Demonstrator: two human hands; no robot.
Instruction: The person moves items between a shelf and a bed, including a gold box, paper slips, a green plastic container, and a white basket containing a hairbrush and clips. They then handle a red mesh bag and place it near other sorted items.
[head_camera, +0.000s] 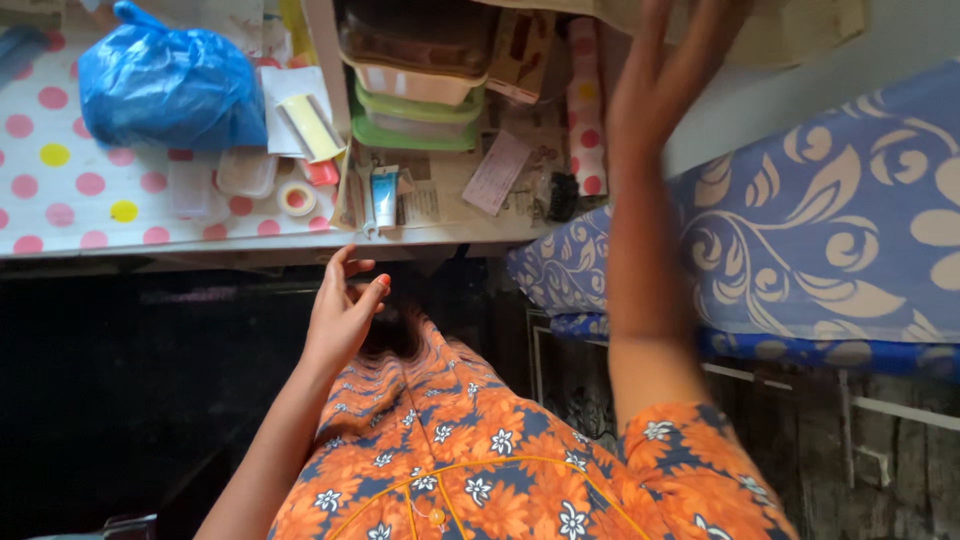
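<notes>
Orange floral garment (480, 450), white and blue flowers on orange ground, fills the lower middle of the view, nearest the camera.

Left hand (343, 310): bare, empty, fingers loosely curled with the thumb apart from them; fingertips just below the front edge of the counter (200, 245), whether touching it cannot be told.

Right hand (665, 75): raised and blurred, fingers spread apart, holding nothing; it reaches up toward a beige sheet (790, 30) at the top of the view, with its fingertips over the sheet's lower part. Contact cannot be told.

Counter, left part: white cover with pink and yellow dots. On it:
- blue plastic bag (165, 85), bunched, at the far left;
- clear plastic boxes (220, 180), lying beside each other below the bag;
- roll of tape (297, 197), just right of the boxes;
- yellow and white flat packet (310, 125), on white paper.

Counter, right part: lined with newspaper. On it:
- stack of lidded containers (420, 90), green at the bottom, pale pink above, a dark one on top;
- small blue and white tube (384, 195), lying near the front edge, nearest item to the left hand;
- pink paper slip (497, 172), right of the tube;
- roll of white material with red and yellow dots (585, 110), beside the right forearm.

Bed (830, 230), right: covered in blue cloth with a cream scroll pattern, well apart from the left hand.

Space under the counter: dark, contents not discernible.
</notes>
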